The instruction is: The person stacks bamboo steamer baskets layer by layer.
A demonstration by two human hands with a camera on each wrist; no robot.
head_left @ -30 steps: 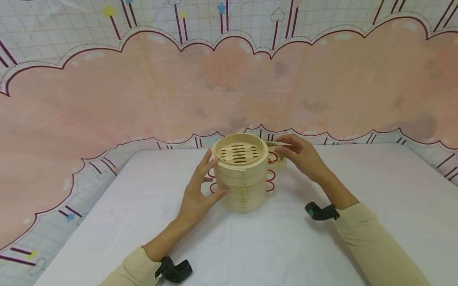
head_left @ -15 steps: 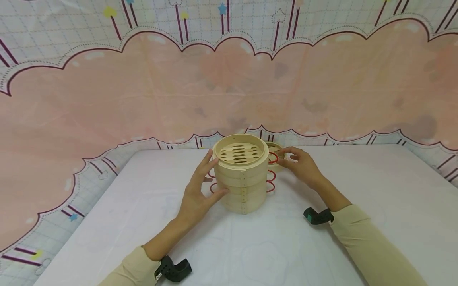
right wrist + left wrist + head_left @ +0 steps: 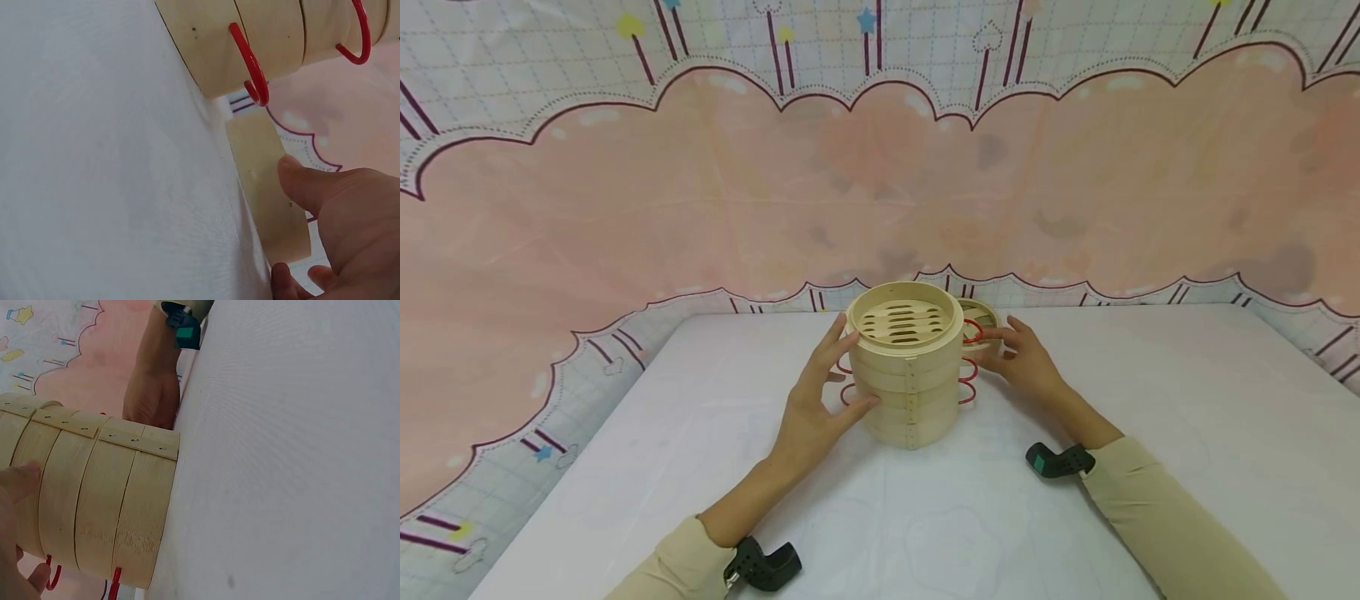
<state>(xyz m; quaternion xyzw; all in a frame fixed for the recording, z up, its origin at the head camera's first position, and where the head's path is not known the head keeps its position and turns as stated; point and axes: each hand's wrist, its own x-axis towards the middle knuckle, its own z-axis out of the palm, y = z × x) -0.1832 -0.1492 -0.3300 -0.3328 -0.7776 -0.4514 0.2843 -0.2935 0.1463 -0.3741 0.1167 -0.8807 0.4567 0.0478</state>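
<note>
A stacked bamboo steamer (image 3: 910, 383) with red loop handles (image 3: 970, 392) stands upright mid-table, its slotted top tier uncovered. My left hand (image 3: 811, 408) holds its left side, thumb on the front wall and fingers round the far side. Behind the stack, to its right, a low round bamboo lid (image 3: 983, 312) lies on the table, partly hidden. My right hand (image 3: 1030, 362) grips this lid at its right edge. In the right wrist view the thumb (image 3: 306, 181) presses the lid's wall (image 3: 259, 175), with the other fingers curled low by its far end.
The white-covered table (image 3: 925, 525) extends around the steamer. Close behind its far edge hangs a patterned cloth backdrop (image 3: 775, 200). Black wrist devices (image 3: 763, 565) sit at both cuffs.
My right hand has come down and slightly towards me, from over the lid's top to its right side. My left hand and the steamer stack stay in place.
</note>
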